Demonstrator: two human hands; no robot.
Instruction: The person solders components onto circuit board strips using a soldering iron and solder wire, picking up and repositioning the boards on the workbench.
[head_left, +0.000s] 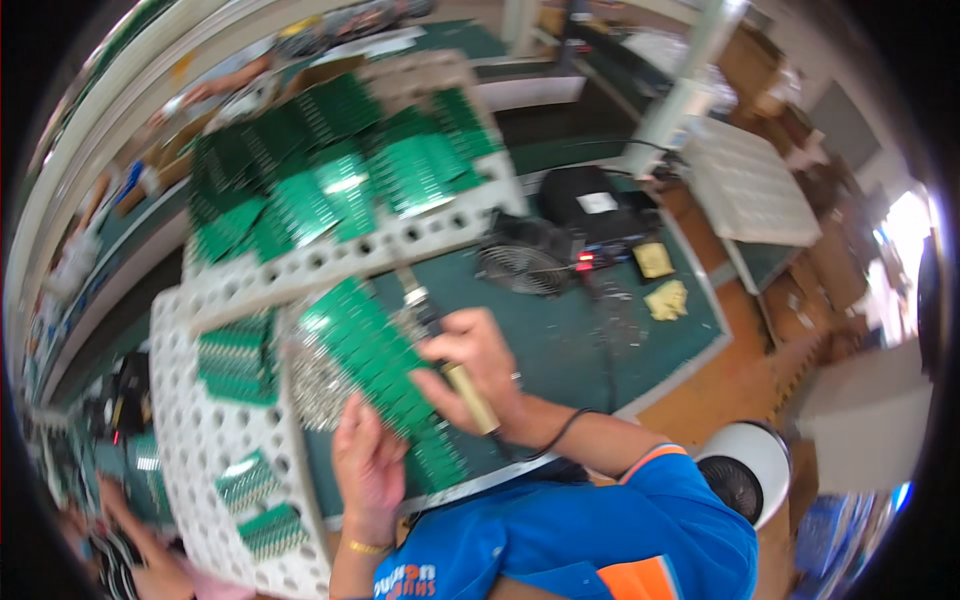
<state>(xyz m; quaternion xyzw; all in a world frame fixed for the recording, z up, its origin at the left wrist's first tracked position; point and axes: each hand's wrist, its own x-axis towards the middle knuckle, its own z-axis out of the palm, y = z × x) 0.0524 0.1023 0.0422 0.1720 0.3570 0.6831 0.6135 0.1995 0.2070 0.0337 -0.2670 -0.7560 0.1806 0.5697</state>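
Observation:
A long green circuit board panel (375, 350) lies slantwise in front of me on the dark green work surface. My right hand (475, 370) is closed around a soldering iron (470, 395) with a tan handle, its metal tip pointing up and away over the panel's right side. At the panel's lower left edge is my left hand (372, 460), fingers drawn together; whatever they pinch is too small and blurred to make out. A heap of small silvery metal parts (318, 385) lies left of the panel, just beyond my left fingers.
Behind stands a white perforated rack (440, 228) covered with green boards (345, 185). Another white perforated panel (185, 400) at left carries small board stacks (240, 365). A black fan (525, 262), a red-lit device (590, 260) and yellow sponges (655, 262) sit at right. Co-workers' arms (140, 540) show at left.

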